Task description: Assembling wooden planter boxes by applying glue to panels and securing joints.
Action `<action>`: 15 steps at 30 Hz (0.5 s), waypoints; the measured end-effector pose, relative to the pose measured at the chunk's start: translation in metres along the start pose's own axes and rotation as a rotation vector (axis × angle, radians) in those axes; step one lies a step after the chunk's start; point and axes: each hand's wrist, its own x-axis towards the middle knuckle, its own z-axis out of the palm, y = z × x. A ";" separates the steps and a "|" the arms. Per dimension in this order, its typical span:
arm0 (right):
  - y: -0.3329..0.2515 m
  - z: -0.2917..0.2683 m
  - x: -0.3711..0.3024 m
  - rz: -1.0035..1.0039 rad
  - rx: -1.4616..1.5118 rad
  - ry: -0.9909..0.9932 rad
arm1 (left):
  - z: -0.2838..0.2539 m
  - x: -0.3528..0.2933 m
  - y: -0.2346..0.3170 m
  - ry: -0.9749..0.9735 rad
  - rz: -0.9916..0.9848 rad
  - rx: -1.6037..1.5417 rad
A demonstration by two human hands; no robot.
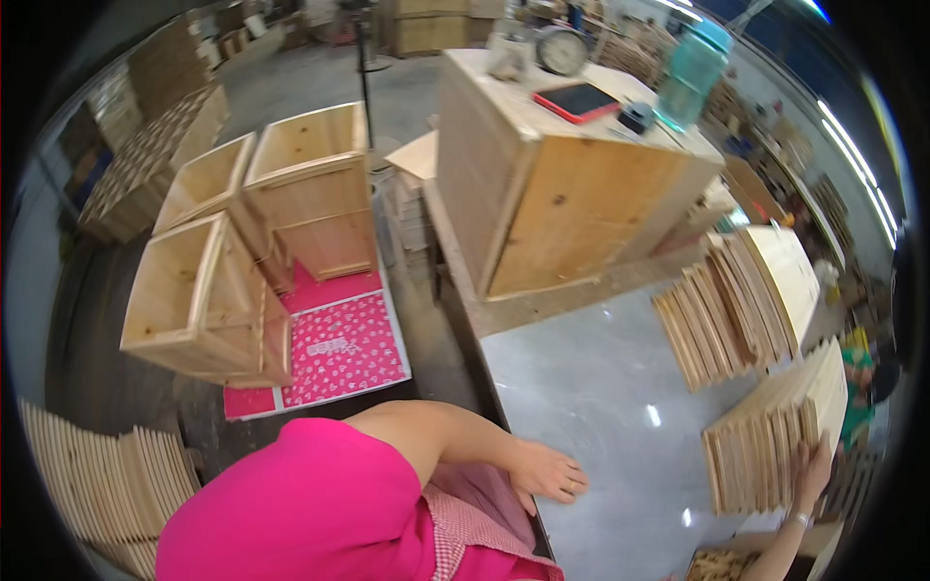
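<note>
at lower left, upright slats (107,474) stand packed in a row. next right, three open-topped wooden boxes (247,324) stand close together, partly on a pink patterned mat (344,349). below the mat, a pink sleeve (300,494) covers the upper left arm; bare part comes out bent at the elbow, forearm angled right and slightly down. left hand (547,473) rests palm down on the grey table (610,416), near its left edge: fingers roughly side by side, pointing right, thumb apart and pointing toward the lower edge, ring on one finger, nothing held.

behind the hand, a big wooden cabinet (581,213) stands at the table's far end; on top, left to right: clock (562,50), red-edged phone (578,102), teal bottle (694,77).

right of that, two board stacks on the table, far (722,310) and near (760,460). right forearm comes up from the lower edge, bracelet (799,520) at the wrist; right hand (814,472) touches the near stack's right end, fingers pointing up. can't tell if it pinches a board. wood bits (715,565) lie below that stack.
</note>
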 end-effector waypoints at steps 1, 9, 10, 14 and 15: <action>-0.002 -0.006 -0.004 -0.002 -0.030 0.019 | 0.001 0.005 0.002 -0.003 0.012 0.001; -0.050 -0.034 -0.074 -0.135 -0.172 0.087 | 0.012 -0.002 -0.005 0.047 0.076 0.057; -0.062 -0.038 -0.085 -0.167 -0.135 0.142 | 0.015 -0.003 -0.008 0.097 0.088 0.067; -0.112 -0.070 -0.134 -0.160 -0.060 0.125 | 0.022 0.035 0.009 0.296 -0.160 -0.053; -0.116 -0.073 -0.145 -0.154 -0.063 0.124 | 0.017 0.059 0.024 0.454 -0.390 -0.183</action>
